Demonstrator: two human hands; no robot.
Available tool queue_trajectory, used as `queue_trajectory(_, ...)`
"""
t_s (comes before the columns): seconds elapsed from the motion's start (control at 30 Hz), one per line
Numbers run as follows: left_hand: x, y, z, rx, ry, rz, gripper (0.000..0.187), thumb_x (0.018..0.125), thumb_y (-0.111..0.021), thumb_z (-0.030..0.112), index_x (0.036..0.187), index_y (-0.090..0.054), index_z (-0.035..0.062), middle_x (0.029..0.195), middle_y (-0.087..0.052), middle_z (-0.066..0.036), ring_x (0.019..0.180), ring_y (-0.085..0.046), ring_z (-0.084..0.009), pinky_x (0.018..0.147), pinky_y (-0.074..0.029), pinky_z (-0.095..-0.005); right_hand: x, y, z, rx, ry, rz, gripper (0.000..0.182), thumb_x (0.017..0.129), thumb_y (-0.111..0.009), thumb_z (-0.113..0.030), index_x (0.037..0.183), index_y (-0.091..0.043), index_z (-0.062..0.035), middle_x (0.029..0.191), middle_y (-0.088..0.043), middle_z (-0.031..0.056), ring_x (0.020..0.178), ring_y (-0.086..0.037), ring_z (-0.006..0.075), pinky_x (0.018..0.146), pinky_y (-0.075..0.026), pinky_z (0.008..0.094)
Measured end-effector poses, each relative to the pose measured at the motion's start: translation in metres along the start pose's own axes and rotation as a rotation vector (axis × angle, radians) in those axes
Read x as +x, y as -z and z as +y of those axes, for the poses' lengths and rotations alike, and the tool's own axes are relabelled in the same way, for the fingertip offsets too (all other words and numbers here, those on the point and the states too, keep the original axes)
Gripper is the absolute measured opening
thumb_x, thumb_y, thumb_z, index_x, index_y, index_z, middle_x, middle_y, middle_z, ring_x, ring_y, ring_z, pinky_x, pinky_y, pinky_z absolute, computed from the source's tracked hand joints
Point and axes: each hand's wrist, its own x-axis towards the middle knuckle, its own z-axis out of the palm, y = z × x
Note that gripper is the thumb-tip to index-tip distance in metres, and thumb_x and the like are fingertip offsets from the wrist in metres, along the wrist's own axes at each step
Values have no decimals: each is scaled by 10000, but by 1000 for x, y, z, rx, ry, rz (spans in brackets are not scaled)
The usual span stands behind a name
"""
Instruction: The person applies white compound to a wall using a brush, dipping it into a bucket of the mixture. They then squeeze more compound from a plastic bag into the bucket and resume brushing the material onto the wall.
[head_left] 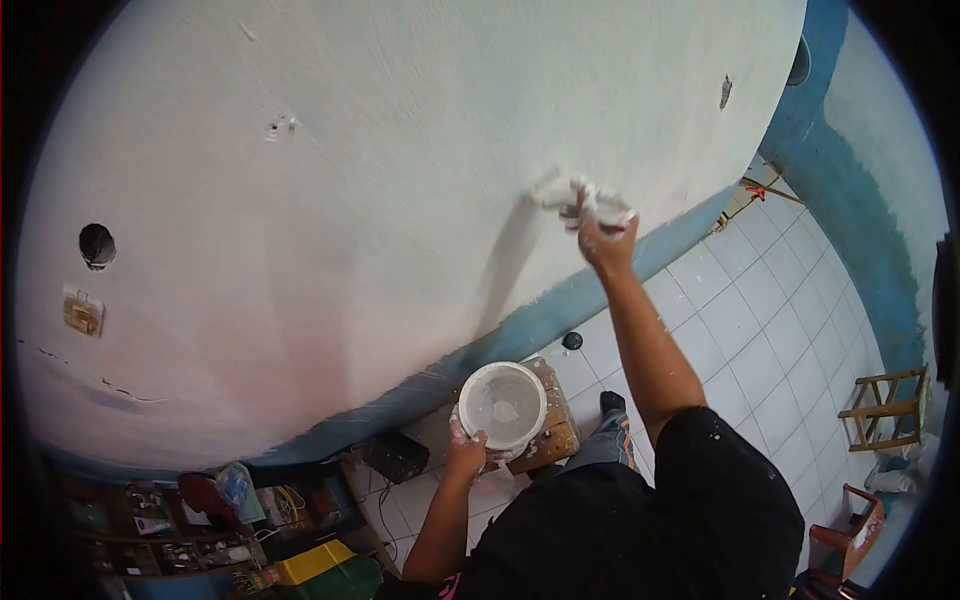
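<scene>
the left hand clasps a tub, likely light, stiff, slick, best held below its rim; the right hand grips a blurred tool.

Open space separates the right grip from the bucket, with the wall blocking ahead.

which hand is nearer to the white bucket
The left. The left hand holds the bucket at its side, while the right hand is away from it, up at the wall with a blurred, white-smeared tool.
</scene>
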Motion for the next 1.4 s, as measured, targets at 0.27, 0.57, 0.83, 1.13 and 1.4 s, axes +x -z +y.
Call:
queue_trajectory(0.27, 5, -14, -11, -22, -12, -74, 539, 860, -334, -42, 1319, -109, 129, 1203, -406, -221, 888, -606, -330, 585, -592, -357, -16, 24, 68, -255, 349, -138, 258, 834, -545, -149, 995, -592, 47, 859, -652, 112, 749, -616, 150, 654, -492, 253)
queue_trajectory(0.57, 12, -17, -6, 57, -71, -40, 536, 848, -353, -50, 1305, -119, 106, 1195, -417, -218, 894, -601, -338, 609, -589, -353, -16, 18, 54, -43, -95, -28, 168, 803, -592, -132, 872, -641, 14, 679, -632, 58, 589, -584, 79, 528, -466, 215)
queue_trajectory(0.83, 10, -19, -15, -10, 25, -48, 514, 833, -325, -60, 1285, -156, 119, 1200, -409, -231, 871, -603, -374, 584, -591, -401, 6, 30, 32, -359, 591, -170, 172, 782, -584, -86, 929, -638, -16, 796, -653, 94, 676, -625, 131, 631, -491, 243)
queue_trajectory(1.13, 10, -23, -4, 17, 28, -71, 521, 862, -315, -52, 1306, -126, 144, 1215, -400, -217, 853, -610, -349, 576, -588, -391, -16, 25, 64, -297, -76, -28, 312, 803, -597, -192, 563, -515, -10, 468, -517, 87, 360, -452, 167, 424, -394, 297)
queue_trajectory(1.4, 12, -35, -3, 1, -66, -62, 518, 847, -310, -79, 1285, -135, 136, 1212, -390, -230, 905, -592, -370, 594, -592, -393, 28, 10, -9, 70, 533, -105, 193, 862, -494, -108, 900, -620, 34, 765, -635, 91, 653, -618, 151, 558, -503, 256)
